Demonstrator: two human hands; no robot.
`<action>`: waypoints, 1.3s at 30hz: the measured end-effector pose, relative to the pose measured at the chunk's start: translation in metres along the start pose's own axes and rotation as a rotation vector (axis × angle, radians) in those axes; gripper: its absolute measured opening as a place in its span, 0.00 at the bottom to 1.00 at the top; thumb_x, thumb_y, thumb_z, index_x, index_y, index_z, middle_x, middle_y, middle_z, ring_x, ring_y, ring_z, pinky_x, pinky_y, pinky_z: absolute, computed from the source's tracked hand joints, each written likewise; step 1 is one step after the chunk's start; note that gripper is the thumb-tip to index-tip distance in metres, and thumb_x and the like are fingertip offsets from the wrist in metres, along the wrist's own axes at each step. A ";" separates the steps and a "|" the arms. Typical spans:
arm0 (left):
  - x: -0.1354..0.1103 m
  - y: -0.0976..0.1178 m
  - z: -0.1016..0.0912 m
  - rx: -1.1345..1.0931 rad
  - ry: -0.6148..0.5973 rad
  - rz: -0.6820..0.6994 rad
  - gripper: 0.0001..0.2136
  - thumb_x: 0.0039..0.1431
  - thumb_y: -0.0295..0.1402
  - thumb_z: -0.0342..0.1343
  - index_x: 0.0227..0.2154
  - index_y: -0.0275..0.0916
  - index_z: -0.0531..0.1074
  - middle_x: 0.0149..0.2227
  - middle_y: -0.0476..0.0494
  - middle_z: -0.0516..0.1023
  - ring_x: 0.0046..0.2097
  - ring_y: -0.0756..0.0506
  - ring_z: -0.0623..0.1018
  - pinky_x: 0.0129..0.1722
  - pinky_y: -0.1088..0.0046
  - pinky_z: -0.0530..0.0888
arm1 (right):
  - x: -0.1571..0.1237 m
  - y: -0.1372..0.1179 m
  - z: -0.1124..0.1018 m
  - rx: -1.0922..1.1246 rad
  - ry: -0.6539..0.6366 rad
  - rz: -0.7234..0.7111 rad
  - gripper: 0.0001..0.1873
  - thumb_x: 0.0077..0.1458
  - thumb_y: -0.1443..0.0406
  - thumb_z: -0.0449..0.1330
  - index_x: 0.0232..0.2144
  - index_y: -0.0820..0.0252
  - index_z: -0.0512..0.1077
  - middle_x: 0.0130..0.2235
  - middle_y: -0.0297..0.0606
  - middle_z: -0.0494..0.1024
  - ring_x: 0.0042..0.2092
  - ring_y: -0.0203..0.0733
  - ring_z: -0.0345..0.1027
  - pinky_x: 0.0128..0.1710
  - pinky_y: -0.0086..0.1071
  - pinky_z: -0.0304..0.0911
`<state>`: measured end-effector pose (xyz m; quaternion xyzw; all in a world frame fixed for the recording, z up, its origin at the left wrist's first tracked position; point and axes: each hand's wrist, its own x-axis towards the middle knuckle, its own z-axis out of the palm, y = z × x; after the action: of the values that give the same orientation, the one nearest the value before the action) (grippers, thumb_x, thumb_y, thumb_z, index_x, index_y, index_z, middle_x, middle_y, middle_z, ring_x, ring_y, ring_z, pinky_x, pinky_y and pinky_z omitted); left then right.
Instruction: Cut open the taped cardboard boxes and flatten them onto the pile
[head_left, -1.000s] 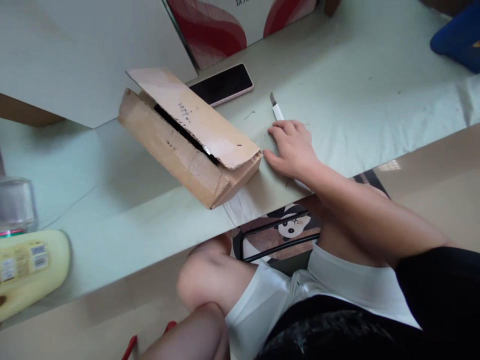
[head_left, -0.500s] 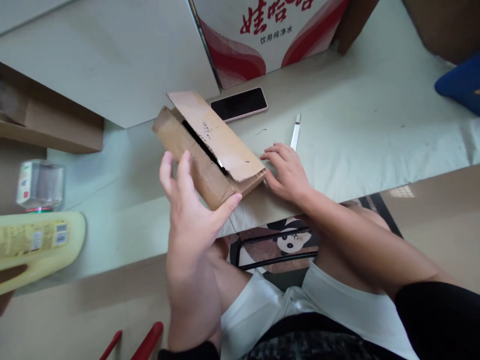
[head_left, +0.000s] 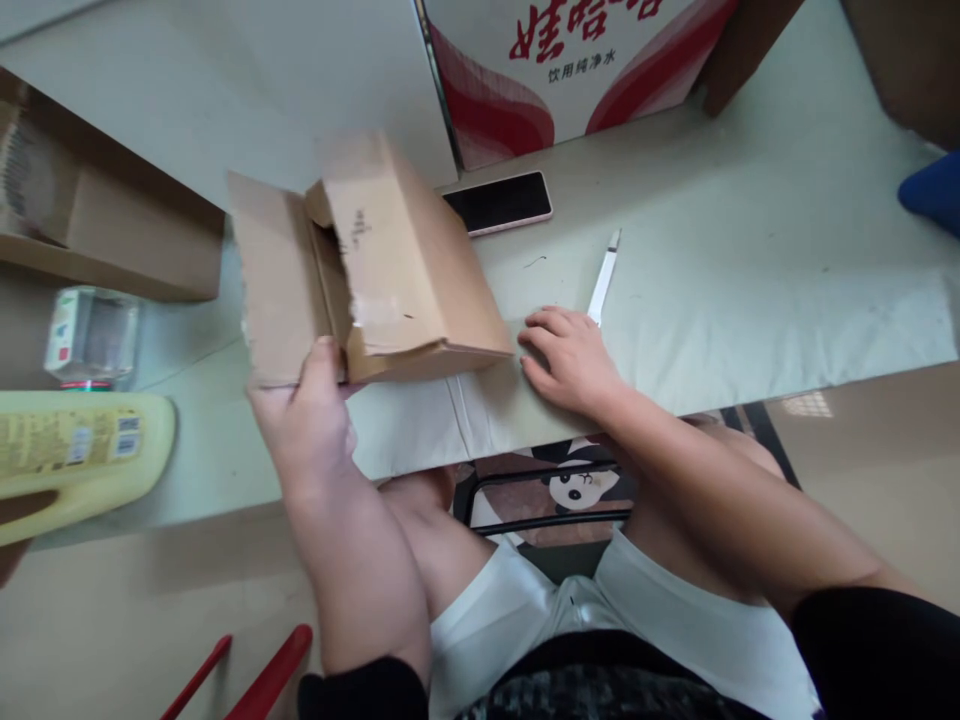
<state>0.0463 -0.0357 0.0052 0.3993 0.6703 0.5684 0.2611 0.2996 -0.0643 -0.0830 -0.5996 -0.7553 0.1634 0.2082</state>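
A brown cardboard box (head_left: 390, 260) with its flaps apart sits tilted at the middle of the pale green table (head_left: 750, 250). My left hand (head_left: 307, 420) grips the box's near left edge, thumb on top. To the right of the box my right hand (head_left: 574, 355) lies flat on the table with fingers stretched, its fingertips near the box's right corner. A white utility knife (head_left: 604, 280) lies on the table just beyond my right hand.
A black phone in a pink case (head_left: 499, 202) lies behind the box. A red and white carton (head_left: 570, 70) stands at the back. At the left are an open cardboard box (head_left: 112, 220), a clear container (head_left: 90, 335) and a yellow bottle (head_left: 75, 460).
My left hand came up from below, took the box's near edge and turned and lifted it so that its flaps swung apart. My right hand stayed flat on the table.
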 end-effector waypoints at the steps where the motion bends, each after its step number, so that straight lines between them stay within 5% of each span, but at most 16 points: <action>1: 0.003 -0.002 -0.001 -0.126 -0.018 -0.067 0.17 0.42 0.35 0.65 0.38 0.41 0.76 0.37 0.49 0.82 0.39 0.44 0.80 0.39 0.62 0.82 | 0.000 0.000 0.000 0.001 0.008 0.012 0.15 0.60 0.61 0.56 0.45 0.58 0.78 0.56 0.49 0.77 0.62 0.61 0.65 0.64 0.61 0.55; 4: 0.011 -0.011 -0.005 -0.326 -0.172 -0.206 0.18 0.41 0.40 0.66 0.38 0.45 0.75 0.43 0.48 0.83 0.47 0.41 0.80 0.41 0.63 0.82 | 0.001 0.001 -0.001 0.046 0.054 0.054 0.15 0.61 0.58 0.55 0.44 0.55 0.77 0.55 0.47 0.78 0.62 0.62 0.66 0.67 0.68 0.46; 9: 0.016 -0.040 0.000 -0.365 -0.346 -0.331 0.19 0.43 0.47 0.68 0.35 0.43 0.74 0.45 0.42 0.83 0.57 0.39 0.77 0.38 0.71 0.80 | 0.005 0.006 -0.010 0.309 0.121 -0.188 0.29 0.62 0.48 0.48 0.56 0.59 0.70 0.55 0.52 0.77 0.56 0.59 0.70 0.58 0.58 0.64; 14: 0.007 -0.056 0.019 -0.322 -0.373 -0.422 0.16 0.42 0.41 0.68 0.34 0.42 0.74 0.37 0.41 0.81 0.43 0.41 0.81 0.31 0.70 0.80 | -0.001 0.011 -0.010 0.385 0.185 -0.192 0.42 0.59 0.40 0.49 0.67 0.57 0.58 0.64 0.55 0.68 0.66 0.63 0.62 0.65 0.61 0.59; 18: 0.003 -0.058 0.026 -0.147 -0.269 -0.320 0.18 0.43 0.34 0.66 0.41 0.44 0.74 0.38 0.45 0.80 0.35 0.45 0.80 0.31 0.70 0.79 | -0.005 0.017 -0.003 0.452 0.293 -0.153 0.49 0.56 0.36 0.51 0.69 0.59 0.53 0.64 0.56 0.67 0.67 0.63 0.61 0.67 0.61 0.57; 24: 0.013 -0.071 0.020 0.098 -0.302 -0.066 0.09 0.43 0.33 0.63 0.30 0.38 0.77 0.35 0.45 0.81 0.41 0.44 0.80 0.46 0.67 0.78 | -0.005 0.010 -0.006 0.519 0.251 -0.165 0.32 0.55 0.43 0.61 0.53 0.57 0.69 0.51 0.51 0.79 0.55 0.59 0.74 0.56 0.56 0.70; 29: 0.011 -0.067 0.026 -0.026 -0.244 0.001 0.08 0.43 0.33 0.60 0.28 0.37 0.77 0.35 0.45 0.81 0.46 0.42 0.81 0.52 0.65 0.77 | -0.007 0.003 -0.008 0.544 0.271 -0.036 0.27 0.52 0.45 0.64 0.47 0.55 0.72 0.45 0.47 0.81 0.47 0.56 0.77 0.47 0.51 0.75; 34: 0.010 -0.062 0.029 -0.163 -0.193 0.000 0.16 0.50 0.42 0.61 0.40 0.42 0.79 0.42 0.41 0.83 0.54 0.40 0.80 0.57 0.61 0.77 | -0.007 0.002 -0.012 0.526 0.241 0.034 0.31 0.52 0.48 0.63 0.54 0.56 0.71 0.46 0.47 0.82 0.47 0.56 0.78 0.45 0.48 0.75; 39: 0.016 -0.076 0.021 -0.031 -0.211 0.017 0.23 0.56 0.49 0.55 0.51 0.45 0.77 0.53 0.41 0.81 0.65 0.41 0.73 0.67 0.65 0.67 | -0.006 0.000 -0.015 0.533 0.241 0.056 0.24 0.52 0.48 0.62 0.44 0.57 0.74 0.43 0.46 0.83 0.44 0.54 0.79 0.41 0.46 0.75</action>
<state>0.0364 -0.0130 -0.0720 0.4585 0.6270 0.5356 0.3314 0.3085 -0.0696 -0.0711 -0.5595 -0.6387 0.2894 0.4418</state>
